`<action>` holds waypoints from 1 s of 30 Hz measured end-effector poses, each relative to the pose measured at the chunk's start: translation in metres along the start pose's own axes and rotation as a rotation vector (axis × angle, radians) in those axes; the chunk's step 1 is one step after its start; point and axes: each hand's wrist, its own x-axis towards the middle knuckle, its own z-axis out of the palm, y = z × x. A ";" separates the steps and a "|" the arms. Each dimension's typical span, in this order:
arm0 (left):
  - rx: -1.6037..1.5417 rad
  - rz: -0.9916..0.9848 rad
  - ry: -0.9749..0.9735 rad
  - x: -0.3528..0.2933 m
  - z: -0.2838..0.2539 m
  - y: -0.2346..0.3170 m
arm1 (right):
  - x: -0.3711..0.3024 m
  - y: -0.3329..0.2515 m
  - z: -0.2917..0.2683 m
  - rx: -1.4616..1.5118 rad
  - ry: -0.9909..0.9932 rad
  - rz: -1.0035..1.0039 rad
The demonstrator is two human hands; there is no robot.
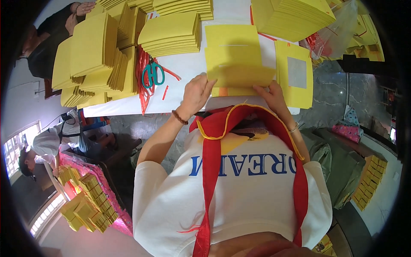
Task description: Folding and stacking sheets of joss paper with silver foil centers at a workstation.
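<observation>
A yellow paper sheet (pixel 239 76) stands bent up at the table's near edge, over other yellow sheets (pixel 233 36) lying flat. My left hand (pixel 198 92) pinches its left edge, fingers closed. The right edge is between the closed fingers of my right hand (pixel 272 96), partly hidden by the paper. Right of it lies yellow paper with a silvery-grey rectangle (pixel 296 73). Scissors with teal handles (pixel 153 75) rest left of my left hand, on red plastic strips (pixel 143 100).
Stacks of yellow paper (pixel 169 34) fill the left and back of the white table (pixel 115 109). A taller stack (pixel 291 19) and a clear plastic bag (pixel 336 32) stand back right. Another person's hands (pixel 79 10) are far left; a second person (pixel 55 141) sits by more yellow bundles (pixel 87 203).
</observation>
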 end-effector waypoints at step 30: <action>-0.139 -0.463 0.089 0.032 -0.012 0.012 | 0.038 0.007 0.017 -0.062 0.292 0.271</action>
